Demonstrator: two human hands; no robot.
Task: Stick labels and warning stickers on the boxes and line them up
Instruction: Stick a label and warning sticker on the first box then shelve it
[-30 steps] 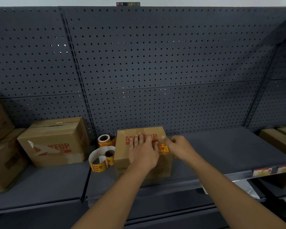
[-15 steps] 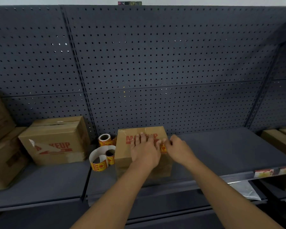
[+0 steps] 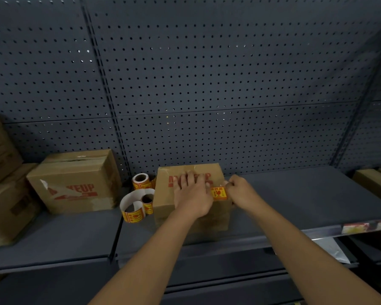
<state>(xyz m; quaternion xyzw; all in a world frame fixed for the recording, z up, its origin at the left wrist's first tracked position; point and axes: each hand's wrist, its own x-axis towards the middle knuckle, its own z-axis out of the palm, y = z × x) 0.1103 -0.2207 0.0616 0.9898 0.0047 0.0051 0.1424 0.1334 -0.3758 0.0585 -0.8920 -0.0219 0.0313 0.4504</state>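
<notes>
A brown cardboard box (image 3: pixel 163 201) with red print stands on the dark shelf (image 3: pixel 295 194), near its front edge. My left hand (image 3: pixel 193 199) lies flat on the box's top, fingers straight and covering part of the print. A yellow and red warning sticker (image 3: pixel 218 193) lies on the top near the box's right edge. My right hand (image 3: pixel 242 192) is at that edge with curled fingers, pinching the sticker's right end.
Two rolls of warning stickers, one (image 3: pixel 140 181) upright and one (image 3: pixel 133 208) partly unrolled, sit just left of the box. A larger box (image 3: pixel 75 183) with torn tape stands further left, stacked boxes (image 3: pixel 5 194) beyond it. More boxes (image 3: pixel 374 183) at far right. A pegboard wall (image 3: pixel 207 84) rises behind.
My right hand has slid to the right, uncovering more of the sticker. My left hand has stayed flat on the box.
</notes>
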